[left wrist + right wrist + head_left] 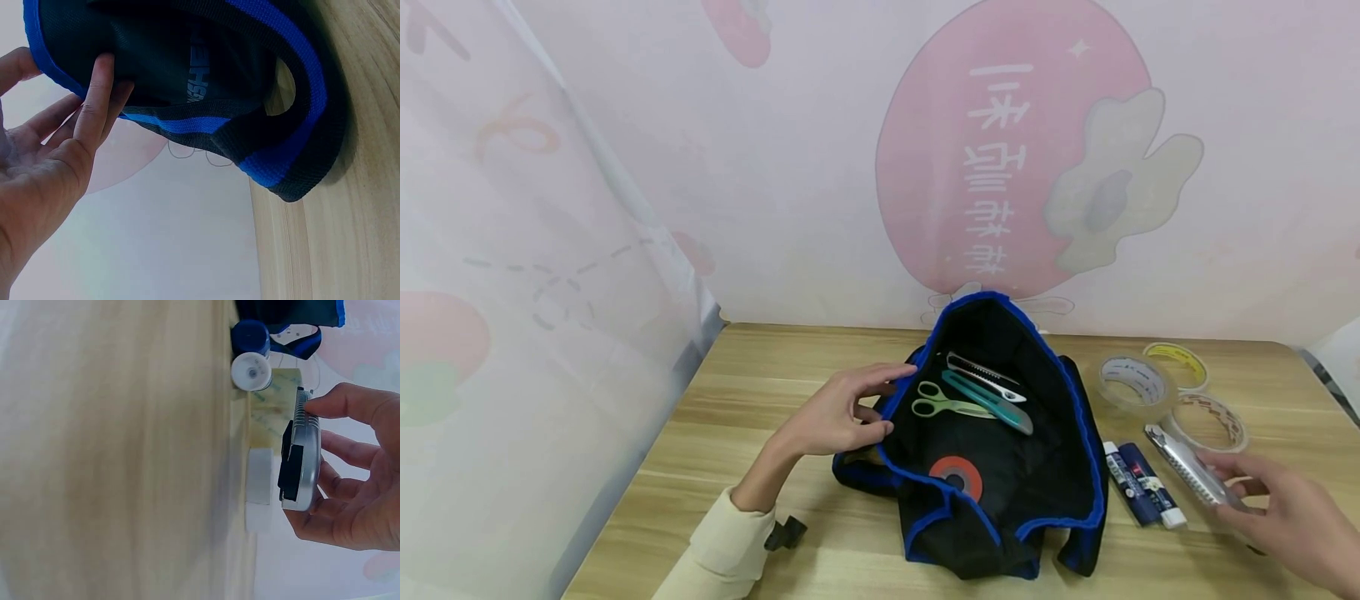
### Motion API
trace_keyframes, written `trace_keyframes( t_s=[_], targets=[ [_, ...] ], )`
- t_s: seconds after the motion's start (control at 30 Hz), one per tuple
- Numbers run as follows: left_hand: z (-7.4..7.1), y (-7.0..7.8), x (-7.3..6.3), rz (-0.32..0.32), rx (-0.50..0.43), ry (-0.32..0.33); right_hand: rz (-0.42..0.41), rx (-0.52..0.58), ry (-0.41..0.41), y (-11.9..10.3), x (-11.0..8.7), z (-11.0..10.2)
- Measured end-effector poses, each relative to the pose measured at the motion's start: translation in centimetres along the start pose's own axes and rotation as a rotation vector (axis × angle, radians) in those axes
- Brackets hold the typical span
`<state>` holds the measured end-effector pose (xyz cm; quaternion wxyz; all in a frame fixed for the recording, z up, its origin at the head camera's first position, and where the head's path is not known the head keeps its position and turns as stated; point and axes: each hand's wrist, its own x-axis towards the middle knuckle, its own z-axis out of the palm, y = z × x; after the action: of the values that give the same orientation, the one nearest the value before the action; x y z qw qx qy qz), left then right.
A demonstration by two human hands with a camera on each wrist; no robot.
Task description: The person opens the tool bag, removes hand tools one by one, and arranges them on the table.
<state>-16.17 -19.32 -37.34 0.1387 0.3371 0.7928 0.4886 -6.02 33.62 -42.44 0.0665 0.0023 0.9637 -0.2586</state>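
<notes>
A black tool bag [970, 550] with blue trim stands agape on the wooden table. My left hand [838, 412] holds its left rim, with some fingers against the outer fabric in the left wrist view. Inside lie green scissors [930, 400], a teal utility knife [988, 402], another knife with a dark body [981, 368] and a red-and-grey ring-shaped roll [957, 477]. To the right of the bag, my right hand [1285, 508] grips what looks like a silver utility knife [1195, 469]. In the right wrist view, black parts show on the knife's side, and it hangs off the tabletop.
Two glue sticks, one blue-capped [1131, 483] and one white-capped [1152, 486], lie beside the bag's right side. Behind them are a clear tape roll [1135, 385], a yellow-lined roll [1180, 362] and a white roll [1213, 421]. A printed curtain [805, 183] hangs behind the table.
</notes>
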Motion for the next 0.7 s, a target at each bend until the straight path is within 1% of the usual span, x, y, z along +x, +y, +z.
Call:
trace_keyframes(
  t_s=[0.1, 0.4, 0.6, 0.7],
  targets=[
    [0.0, 0.0, 0.0, 0.001, -0.002, 0.0, 0.01, -0.008, -0.015, 0.5, 0.0, 0.2],
    [0.0, 0.0, 0.0, -0.003, 0.007, 0.0, -0.009, -0.029, -0.023, 1.5, 0.0, 0.9],
    [0.0, 0.0, 0.0, -0.003, 0.004, -0.002, 0.06, -0.009, -0.128, 1.6, 0.4, 1.4],
    [0.0, 0.0, 0.0, -0.004, 0.003, -0.001, 0.082, -0.005, -0.159, 1.6, 0.6, 1.5]
  ],
)
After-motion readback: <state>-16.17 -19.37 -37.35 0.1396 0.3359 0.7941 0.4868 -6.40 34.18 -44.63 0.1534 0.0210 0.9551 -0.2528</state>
